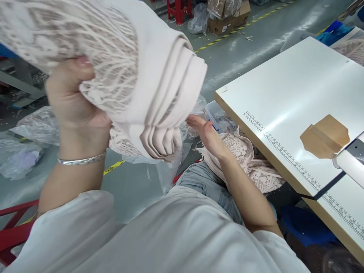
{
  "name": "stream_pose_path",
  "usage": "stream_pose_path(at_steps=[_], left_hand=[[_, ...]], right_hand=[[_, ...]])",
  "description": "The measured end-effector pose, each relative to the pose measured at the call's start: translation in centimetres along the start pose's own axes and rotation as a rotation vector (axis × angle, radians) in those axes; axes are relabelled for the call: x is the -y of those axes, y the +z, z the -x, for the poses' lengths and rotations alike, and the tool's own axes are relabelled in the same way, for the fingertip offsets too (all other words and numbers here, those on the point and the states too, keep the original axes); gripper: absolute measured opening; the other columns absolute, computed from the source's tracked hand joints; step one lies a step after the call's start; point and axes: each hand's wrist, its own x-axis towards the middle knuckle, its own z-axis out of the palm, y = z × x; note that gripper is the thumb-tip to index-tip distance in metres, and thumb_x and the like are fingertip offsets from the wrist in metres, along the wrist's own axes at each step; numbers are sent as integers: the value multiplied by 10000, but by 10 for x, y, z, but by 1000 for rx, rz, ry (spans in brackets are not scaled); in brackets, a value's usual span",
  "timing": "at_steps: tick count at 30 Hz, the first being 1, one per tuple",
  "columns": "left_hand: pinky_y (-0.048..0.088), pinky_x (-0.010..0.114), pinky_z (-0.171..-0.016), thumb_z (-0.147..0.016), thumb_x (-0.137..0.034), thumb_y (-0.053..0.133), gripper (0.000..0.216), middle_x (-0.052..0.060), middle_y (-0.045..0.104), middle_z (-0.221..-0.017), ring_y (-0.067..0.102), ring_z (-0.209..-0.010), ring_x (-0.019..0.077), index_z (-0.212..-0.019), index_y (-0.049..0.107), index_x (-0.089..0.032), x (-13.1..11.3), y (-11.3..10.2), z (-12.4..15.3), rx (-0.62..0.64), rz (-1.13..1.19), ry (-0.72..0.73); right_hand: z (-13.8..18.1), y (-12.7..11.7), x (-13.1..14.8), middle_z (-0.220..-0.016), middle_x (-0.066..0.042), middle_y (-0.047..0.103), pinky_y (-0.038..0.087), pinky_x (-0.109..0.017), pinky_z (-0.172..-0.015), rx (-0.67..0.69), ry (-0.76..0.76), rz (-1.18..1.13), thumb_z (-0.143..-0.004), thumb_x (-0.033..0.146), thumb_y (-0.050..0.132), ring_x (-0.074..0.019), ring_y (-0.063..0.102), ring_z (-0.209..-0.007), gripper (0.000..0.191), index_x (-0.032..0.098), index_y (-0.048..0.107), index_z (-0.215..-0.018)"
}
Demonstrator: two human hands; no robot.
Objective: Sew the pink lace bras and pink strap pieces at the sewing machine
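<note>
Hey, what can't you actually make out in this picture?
All in the head view:
- Fingers of the left hand, hidden behind the folded fabric bundle it grips.
- Fingertips of the right hand, behind the bundle's lower edge; whether they hold the plastic bag is unclear.
- Bundle's upper part, cut off by the top edge.
- Numbers on the ruler along the table, too small to read.

Left hand [72, 100] raised, fist clenched, wrist bent; right hand [206, 132] held low, forward, fingers extended, loosely open.
</note>
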Motion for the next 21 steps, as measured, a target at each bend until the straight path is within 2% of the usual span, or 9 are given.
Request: stream_pose_path(at_steps=[2, 3, 5, 7, 10, 13, 15, 17, 21], left_hand=[[403, 598, -1067, -811, -23, 309, 565, -53, 576, -1404, 342, -1407, 354, -1310, 563, -95, 1, 18, 9, 88, 49, -6], [400, 600, -1074, -797, -17, 338, 554, -55, 593, -1390, 352, -1409, 353, -1289, 579, -98, 2, 25, 13, 132, 70, -33], [391, 592, -1097, -787, -32, 404, 484, -34, 629, -1358, 367, -1413, 353, -1222, 610, -80, 7, 33, 19, 198, 109, -99], [378, 583, -1122, -760, -48, 489, 403, 16, 663, -1320, 386, -1409, 366, -1136, 632, -48, 14, 36, 22, 263, 164, -140], [378, 559, -1156, -675, -108, 660, 376, 72, 715, -1237, 442, -1389, 378, -1047, 650, -53, 28, 38, 23, 335, 246, -247], [441, 506, -1146, -535, -193, 843, 523, 88, 759, -1128, 539, -1323, 372, -1019, 670, -96, 44, 41, 24, 357, 271, -345], [506, 479, -1095, -466, -266, 919, 599, 98, 776, -1052, 600, -1254, 376, -998, 690, -112, 55, 45, 27, 332, 226, -388], [551, 463, -1040, -486, -390, 936, 611, 112, 778, -1024, 636, -1203, 377, -985, 710, -119, 64, 50, 32, 311, 128, -403], [503, 451, -1085, -592, -618, 855, 734, 116, 740, -1181, 600, -1261, 356, -1141, 700, -155, 73, 51, 43, 399, -159, -271]], right_hand=[[2, -2, 20, -1374, -102, 576, 389, -437, -1146, 134, -35, -84, -848, 867, 164, -260, 475, -1363, 929, 187, 562, -1341], [3, -1, 26, -1364, -110, 580, 367, -459, -1159, 118, -32, -77, -831, 877, 274, -282, 460, -1374, 911, 176, 568, -1333], [4, 1, 31, -1346, -119, 589, 322, -508, -1177, -19, -6, -25, -791, 853, 479, -322, 430, -1392, 871, 165, 580, -1316], [5, 2, 27, -1301, -115, 624, 331, -532, -1166, -140, 29, -45, -750, 855, 546, -339, 460, -1364, 861, 168, 614, -1264], [7, 2, 18, -1187, -92, 696, 424, -488, -1113, -116, 87, -226, -732, 841, 597, -311, 585, -1234, 795, 172, 666, -1157], [8, 5, 10, -1126, -76, 728, 463, -443, -1088, -119, 128, -320, -693, 737, 738, -285, 633, -1160, 687, 168, 696, -1076], [9, 13, 6, -1137, -79, 730, 454, -438, -1099, -158, 151, -363, -664, 679, 791, -281, 627, -1172, 654, 167, 707, -1063], [11, 25, 2, -1129, -84, 736, 440, -438, -1111, -183, 188, -455, -640, 663, 812, -281, 624, -1183, 657, 174, 714, -1067], [14, 46, -2, -1056, -78, 756, 455, -434, -1093, -254, 237, -769, -561, 660, 846, -282, 654, -1128, 708, 202, 712, -1084]])
